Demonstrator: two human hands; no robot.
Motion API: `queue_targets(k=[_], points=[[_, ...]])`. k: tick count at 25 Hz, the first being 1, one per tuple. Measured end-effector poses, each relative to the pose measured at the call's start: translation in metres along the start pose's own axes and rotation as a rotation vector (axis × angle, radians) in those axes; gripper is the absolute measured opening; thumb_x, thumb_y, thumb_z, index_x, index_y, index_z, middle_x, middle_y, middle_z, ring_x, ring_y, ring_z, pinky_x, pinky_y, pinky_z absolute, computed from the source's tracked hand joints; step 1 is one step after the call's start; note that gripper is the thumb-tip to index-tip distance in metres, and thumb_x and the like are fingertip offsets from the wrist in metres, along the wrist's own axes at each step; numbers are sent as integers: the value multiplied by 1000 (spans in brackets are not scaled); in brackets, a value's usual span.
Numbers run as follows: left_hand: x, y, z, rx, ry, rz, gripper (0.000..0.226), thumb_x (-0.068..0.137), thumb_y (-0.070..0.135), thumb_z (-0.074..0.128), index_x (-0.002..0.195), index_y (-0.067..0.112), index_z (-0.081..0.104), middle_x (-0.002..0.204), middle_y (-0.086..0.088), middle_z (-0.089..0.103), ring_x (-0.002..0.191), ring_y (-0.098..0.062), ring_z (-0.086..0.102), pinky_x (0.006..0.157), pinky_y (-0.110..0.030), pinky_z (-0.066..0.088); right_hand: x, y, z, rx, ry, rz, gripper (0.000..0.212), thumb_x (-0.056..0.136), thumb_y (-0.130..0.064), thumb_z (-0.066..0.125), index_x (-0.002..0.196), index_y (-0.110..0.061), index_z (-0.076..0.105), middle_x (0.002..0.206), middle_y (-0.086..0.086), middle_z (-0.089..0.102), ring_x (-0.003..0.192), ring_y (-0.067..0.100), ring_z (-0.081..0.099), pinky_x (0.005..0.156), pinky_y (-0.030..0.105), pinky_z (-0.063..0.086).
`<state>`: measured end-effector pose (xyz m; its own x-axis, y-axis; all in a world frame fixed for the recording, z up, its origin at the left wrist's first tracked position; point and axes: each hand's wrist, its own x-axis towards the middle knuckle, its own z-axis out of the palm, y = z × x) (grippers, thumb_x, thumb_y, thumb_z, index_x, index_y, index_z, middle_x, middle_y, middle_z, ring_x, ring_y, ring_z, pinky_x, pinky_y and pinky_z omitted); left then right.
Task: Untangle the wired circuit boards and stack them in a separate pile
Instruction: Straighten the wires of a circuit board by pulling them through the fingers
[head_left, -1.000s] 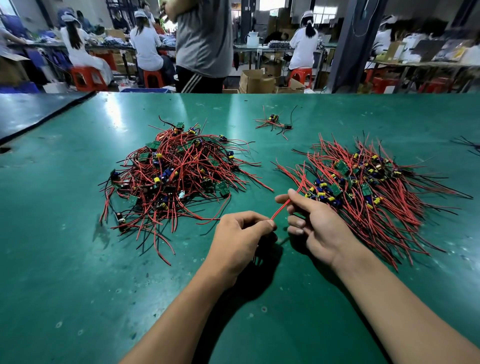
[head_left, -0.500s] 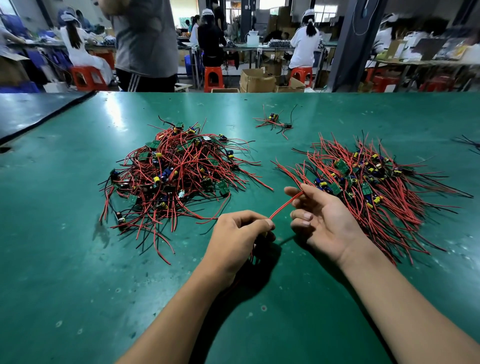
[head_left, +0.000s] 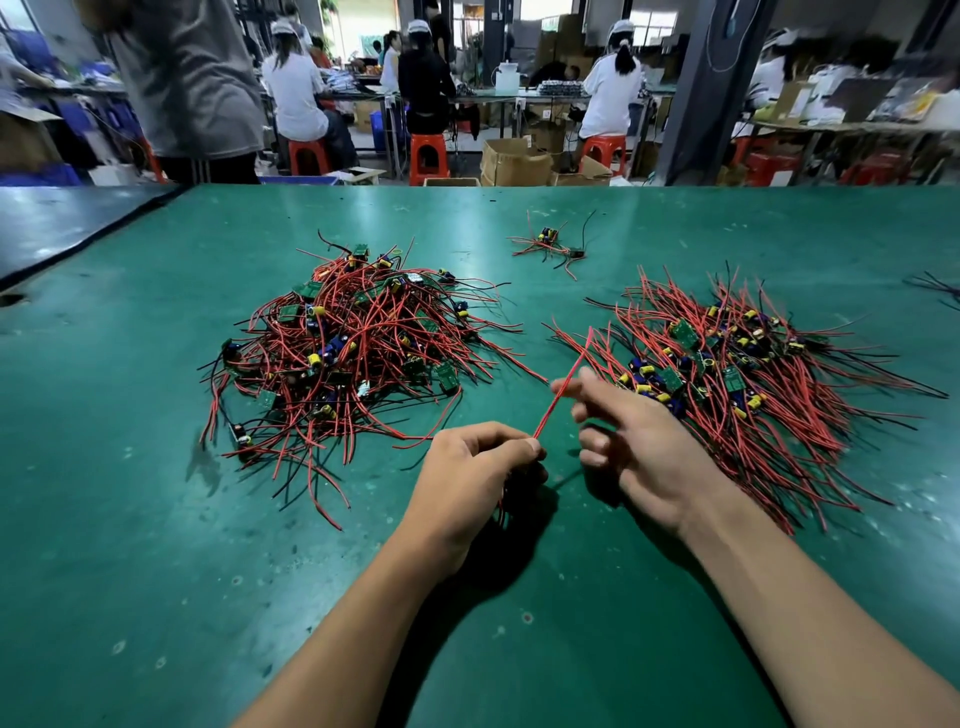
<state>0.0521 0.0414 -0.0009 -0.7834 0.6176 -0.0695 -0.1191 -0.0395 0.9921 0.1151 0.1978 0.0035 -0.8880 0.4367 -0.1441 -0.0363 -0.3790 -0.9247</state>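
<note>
Workshop: busy behind the bench, with people (head_left: 296, 98) in white caps on orange stools (head_left: 428, 156) and cardboard boxes (head_left: 514, 161) on the floor.
Bench top: scuffed green mat (head_left: 156, 519), and everything for the job lies on it.
Source: tangled pile (head_left: 353, 364) at left-centre, red and black leads knotted over small green boards.
Destination: sorted pile (head_left: 753, 374) at right, its leads fanned out roughly parallel, just beyond the right hand.
Far side: stray cluster (head_left: 550, 244) of a board or two, well apart from both piles.
Left grip: left hand (head_left: 478, 467) is curled, thumb and forefinger pinching the red wire (head_left: 563, 384). Dark leads hang beneath it, and any board there is hidden.
Right grip: right hand (head_left: 639, 441) is relaxed and grasps nothing, with the index fingertip touching the wire.
Wire path: it rises taut from the left pinch, past the right index finger, towards the near edge of the sorted pile.
Feel: light, I'd judge. The leads look springy and smooth-jacketed, so they are likely to slide through a pinch and snag on their neighbours.
Weak spot: probably the solder joints — a hard tug on one lead could strain the joint.
Best hold: close to the board or on its edges, running the fingers along each lead to free it.
</note>
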Motion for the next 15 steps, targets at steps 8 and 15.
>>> queue_targets(k=[8, 15], points=[[-1, 2, 0, -61, -29, -21, 21, 87, 1, 63, 70, 6, 71, 61, -11, 63, 48, -21, 55, 47, -25, 47, -5, 17, 11, -228, -48, -53, 21, 84, -25, 76, 93, -6, 76, 60, 6, 56, 45, 13, 46, 44, 20, 35], [1, 6, -3, -66, -154, -101, 17, 86, -1, 61, 71, 4, 67, 60, -14, 62, 45, -20, 54, 44, -20, 44, 11, 9, -2, -102, 287, -272, 6, 89, -8, 71, 83, -11, 72, 54, -8, 49, 40, 4, 32, 38, 16, 30]])
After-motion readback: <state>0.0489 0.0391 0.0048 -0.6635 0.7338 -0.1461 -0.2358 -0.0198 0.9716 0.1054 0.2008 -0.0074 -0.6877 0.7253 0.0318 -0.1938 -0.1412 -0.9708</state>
